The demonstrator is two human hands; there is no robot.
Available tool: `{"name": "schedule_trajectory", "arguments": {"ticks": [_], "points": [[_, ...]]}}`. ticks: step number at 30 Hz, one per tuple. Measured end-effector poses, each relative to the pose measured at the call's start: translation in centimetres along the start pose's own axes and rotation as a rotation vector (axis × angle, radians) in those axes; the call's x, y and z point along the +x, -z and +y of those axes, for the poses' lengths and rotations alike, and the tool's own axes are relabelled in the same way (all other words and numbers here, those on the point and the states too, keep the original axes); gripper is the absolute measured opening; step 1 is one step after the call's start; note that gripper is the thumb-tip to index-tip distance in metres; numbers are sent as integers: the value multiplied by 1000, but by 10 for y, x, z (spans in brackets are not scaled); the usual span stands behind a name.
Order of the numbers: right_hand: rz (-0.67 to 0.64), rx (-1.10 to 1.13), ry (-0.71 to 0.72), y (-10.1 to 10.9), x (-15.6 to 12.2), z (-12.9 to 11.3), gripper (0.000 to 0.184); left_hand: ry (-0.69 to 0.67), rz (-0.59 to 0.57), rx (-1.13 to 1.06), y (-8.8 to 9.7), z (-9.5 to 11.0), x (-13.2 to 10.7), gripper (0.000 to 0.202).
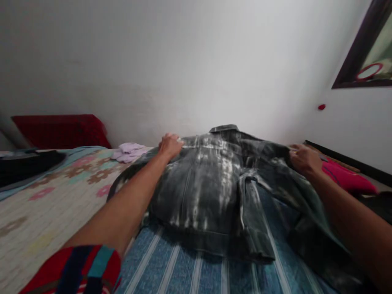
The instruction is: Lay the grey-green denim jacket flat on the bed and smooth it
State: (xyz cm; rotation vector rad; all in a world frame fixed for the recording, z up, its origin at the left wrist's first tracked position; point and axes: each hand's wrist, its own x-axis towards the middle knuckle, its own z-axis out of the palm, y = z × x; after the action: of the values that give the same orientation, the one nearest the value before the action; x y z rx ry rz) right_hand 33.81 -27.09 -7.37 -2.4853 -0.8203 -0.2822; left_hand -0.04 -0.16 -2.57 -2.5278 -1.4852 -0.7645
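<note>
Both hands, left (170, 145) and right (304, 158), grip the bleach-streaked dark denim jacket (211, 188).

Two bare forearms, hands uncovered: left hand (170, 145), right hand (304, 158). No rings, watch or bands visible. At the left upper arm, a short sleeve (80, 269) striped in red, navy and teal. Right sleeve out of frame.
</note>
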Motion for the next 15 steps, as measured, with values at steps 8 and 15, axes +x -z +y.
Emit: {"name": "schedule_trajectory", "arguments": {"ticks": [8,15], "points": [[-430,117,298,-85,-120,5,32,-1,-180,89,-71,-76,-135,31],[-529,163,177,-105,-186,-9,66,435,-251,-161,-62,-99,-184,45]]}}
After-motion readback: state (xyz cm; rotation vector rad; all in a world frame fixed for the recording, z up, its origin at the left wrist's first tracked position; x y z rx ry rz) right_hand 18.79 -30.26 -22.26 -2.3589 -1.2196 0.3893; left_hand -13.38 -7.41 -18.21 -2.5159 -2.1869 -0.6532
